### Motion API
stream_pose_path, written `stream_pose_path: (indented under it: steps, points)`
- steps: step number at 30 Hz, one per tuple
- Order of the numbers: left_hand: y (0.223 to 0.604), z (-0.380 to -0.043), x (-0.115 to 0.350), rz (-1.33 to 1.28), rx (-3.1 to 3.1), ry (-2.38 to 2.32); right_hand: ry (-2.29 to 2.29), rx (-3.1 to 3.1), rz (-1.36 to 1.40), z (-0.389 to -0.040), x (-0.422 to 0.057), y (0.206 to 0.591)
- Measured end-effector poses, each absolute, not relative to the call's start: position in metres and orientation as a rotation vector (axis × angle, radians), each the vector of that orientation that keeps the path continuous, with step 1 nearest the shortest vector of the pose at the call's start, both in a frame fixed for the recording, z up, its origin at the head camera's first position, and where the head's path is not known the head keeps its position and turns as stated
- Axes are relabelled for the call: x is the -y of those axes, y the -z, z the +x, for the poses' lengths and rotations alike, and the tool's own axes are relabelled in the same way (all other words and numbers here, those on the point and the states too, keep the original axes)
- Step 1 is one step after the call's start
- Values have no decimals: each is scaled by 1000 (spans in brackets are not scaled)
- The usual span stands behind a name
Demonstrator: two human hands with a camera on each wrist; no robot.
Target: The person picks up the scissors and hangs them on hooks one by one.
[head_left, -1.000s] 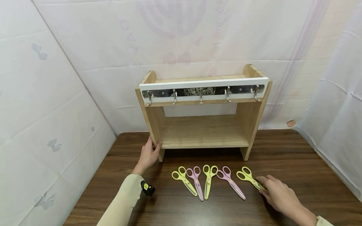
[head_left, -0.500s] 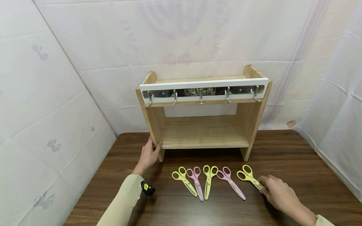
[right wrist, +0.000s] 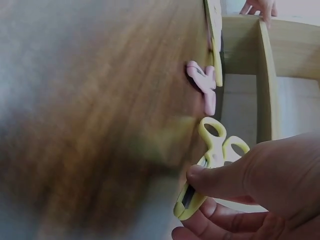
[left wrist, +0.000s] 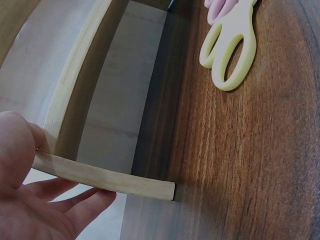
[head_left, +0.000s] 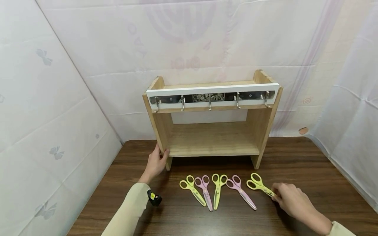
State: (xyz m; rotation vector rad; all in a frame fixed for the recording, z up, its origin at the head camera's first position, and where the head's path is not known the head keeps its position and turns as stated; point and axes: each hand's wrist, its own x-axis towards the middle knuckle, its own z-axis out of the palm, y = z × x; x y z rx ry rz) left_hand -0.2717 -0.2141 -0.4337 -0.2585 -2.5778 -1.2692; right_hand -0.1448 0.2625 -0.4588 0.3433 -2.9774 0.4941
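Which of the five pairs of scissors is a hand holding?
The rightmost yellow pair in the head view: the right hand grips it by the blade end, while the other four pairs lie untouched on the table.

Brown table point(head_left: 313, 170) and pale printed cloth point(head_left: 121, 91)
The wood-grain table lies beneath the left fingers point(head_left: 165, 154) and the right fingers point(head_left: 276, 188). The cloth hangs beyond both, with a large faded ring point(head_left: 180, 29) high between them. Beyond the right fingers run a lilac stripe point(head_left: 302, 70) and, slightly right of them, an orange print point(head_left: 303, 130). Left of the left fingers, grey bows point(head_left: 56, 152) dot the side sheet point(head_left: 32, 108).
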Motion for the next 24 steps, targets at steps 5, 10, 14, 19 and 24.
stream_pose_path:
  steps: [5,10,14,19,24]
  points:
    - [435,-271,214,-259,2586,1254,-436,2919,403,-149,-267,441]
    - [434,-271,214,-260,2574,1249,-414,2829,434,-155,-269,414]
    - [434,-271,215,-262,2570,1252,-420,2739,436,-160,-271,391]
    - [434,-270,215,-261,2569,1244,-408,2609,462,-168,-273,368]
    - [434,-270,214,-257,2567,1241,-391,2432,500,-174,-275,348]
